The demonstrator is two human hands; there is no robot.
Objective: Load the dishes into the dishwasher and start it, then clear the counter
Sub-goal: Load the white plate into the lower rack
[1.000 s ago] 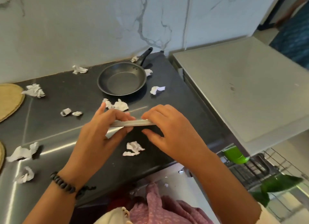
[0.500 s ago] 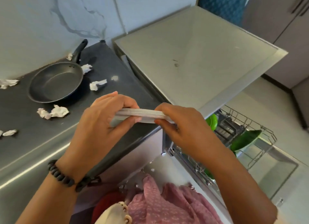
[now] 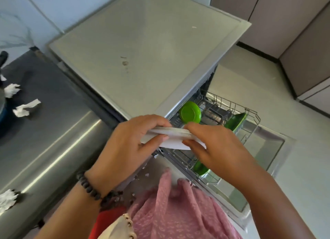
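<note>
- Two hands at work just above the near corner of the dishwasher rack [image 3: 230,113], holding a flat white plate [image 3: 174,139] edge-on between them.
- Left hand [image 3: 128,146]: fingers curled over the plate's top edge, thumb underneath, pinching its left end; dark bead bracelet [image 3: 89,187] at the wrist.
- Right hand [image 3: 212,147]: fingers and thumb curled round the plate's right end, gripping it.
- Below the plate, inside the rack: green dish [image 3: 200,167] standing on edge, partly hidden by the right hand.
- Further in the rack: round green bowl [image 3: 190,112] tilted on its side; another green plate [image 3: 235,121] upright at the rack's far right.
- Rack pulled out over the open dishwasher door [image 3: 267,149].
- Left of the rack: steel counter [image 3: 44,131] with crumpled paper scraps [image 3: 25,107] scattered on it.
- Beyond the rack: pale flat dishwasher top [image 3: 142,51].
</note>
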